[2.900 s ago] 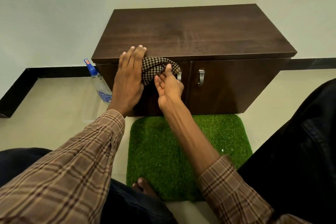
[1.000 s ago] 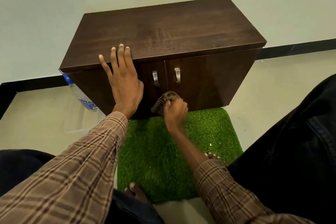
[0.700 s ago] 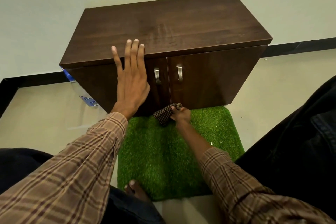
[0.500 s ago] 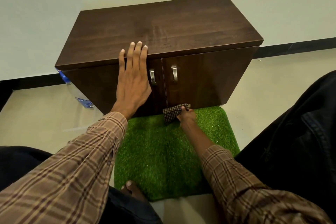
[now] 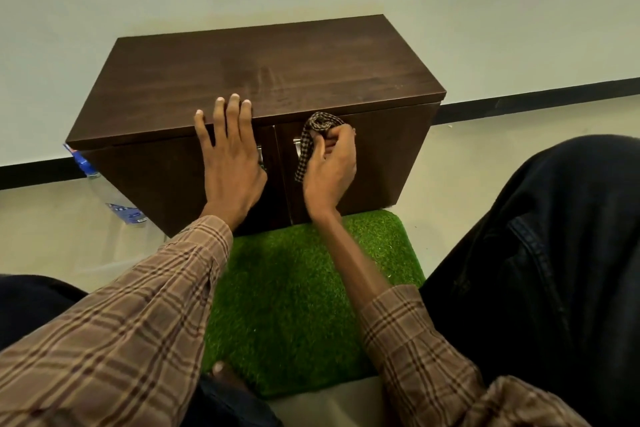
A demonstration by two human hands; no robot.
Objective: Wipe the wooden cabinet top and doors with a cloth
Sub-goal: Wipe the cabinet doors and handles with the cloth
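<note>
Left hand [image 5: 232, 163] flat on cabinet [image 5: 263, 69], hiding a handle; right fingers [image 5: 334, 140] clutching cloth [image 5: 311, 139]; bottle [image 5: 104, 191], perhaps spray, beside.

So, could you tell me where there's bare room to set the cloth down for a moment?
The cabinet top is bare behind the left hand, back to the wall. The grass mat is free between the forearms. It is crowded at the door handles, where the right hand grips the cloth.
</note>
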